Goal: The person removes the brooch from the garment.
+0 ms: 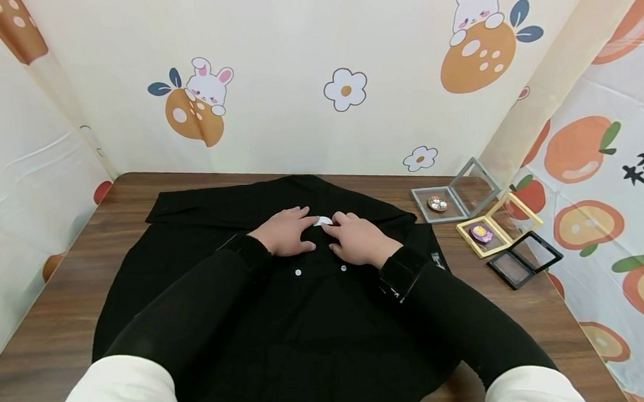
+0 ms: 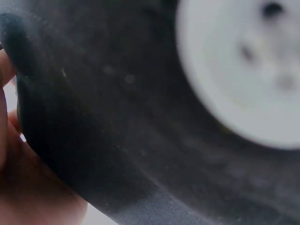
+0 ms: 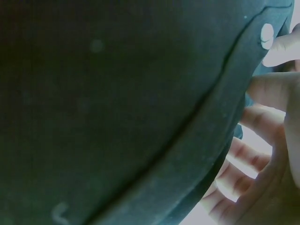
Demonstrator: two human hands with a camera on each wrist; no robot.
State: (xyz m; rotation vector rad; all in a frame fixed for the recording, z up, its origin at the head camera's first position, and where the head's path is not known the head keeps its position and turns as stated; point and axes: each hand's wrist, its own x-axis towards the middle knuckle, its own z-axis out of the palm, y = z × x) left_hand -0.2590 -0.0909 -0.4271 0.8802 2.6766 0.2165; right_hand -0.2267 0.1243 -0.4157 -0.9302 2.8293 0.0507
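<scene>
A black buttoned garment [image 1: 317,322] lies spread over the table, its cloth filling most of both wrist views. Between my hands is a small white piece [image 1: 323,221] with a rounded edge, partly covered by fingers. My left hand [image 1: 286,232] rests on the cloth, index fingertip at the piece's left edge, thumb spread lower down. With thumb and index finger my right hand [image 1: 359,238] pinches the right edge. Two white buttons show nearer me, a left one [image 1: 298,272] and a right one [image 1: 344,269]. A blurred white button [image 2: 243,70] looms large in the left wrist view.
Along the right side of the wooden table [image 1: 51,361] stand three open cases: a grey one [image 1: 431,218] with a shiny round badge, a yellow one [image 1: 494,248] with a purple badge, and a black one [image 1: 514,283]. Printed curtains [image 1: 296,129] border the back and sides.
</scene>
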